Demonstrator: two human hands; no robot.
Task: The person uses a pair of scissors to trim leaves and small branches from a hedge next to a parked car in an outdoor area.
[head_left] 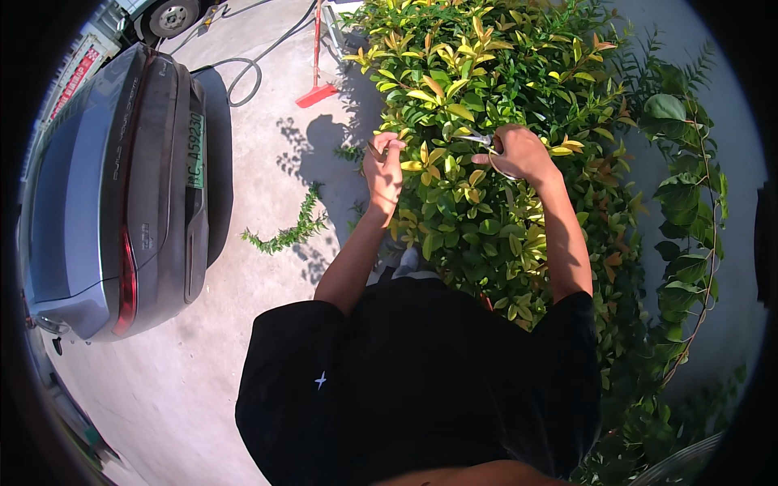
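Note:
A leafy shrub (478, 211) with green, yellow and orange leaves fills the middle in front of me. My right hand (523, 154) is over its upper leaves, wrapped round the handles of a pair of scissors (478, 138). Their metal blades point left into the foliage and look slightly apart. At the shrub's left edge, my left hand (383, 170) is raised with its fingers curled in toward the thumb. Whatever those fingers pinch, if anything, is too small to make out. Yellowish leaves sit just right of that hand.
A grey car (154, 202) stands at the left on the concrete ground (243, 300). A green leafy sprig (292, 227) lies on that ground. Farther off are a red broom (316, 94) and a dark hose (258, 65). A climbing vine (685, 202) hangs along the right wall (737, 162).

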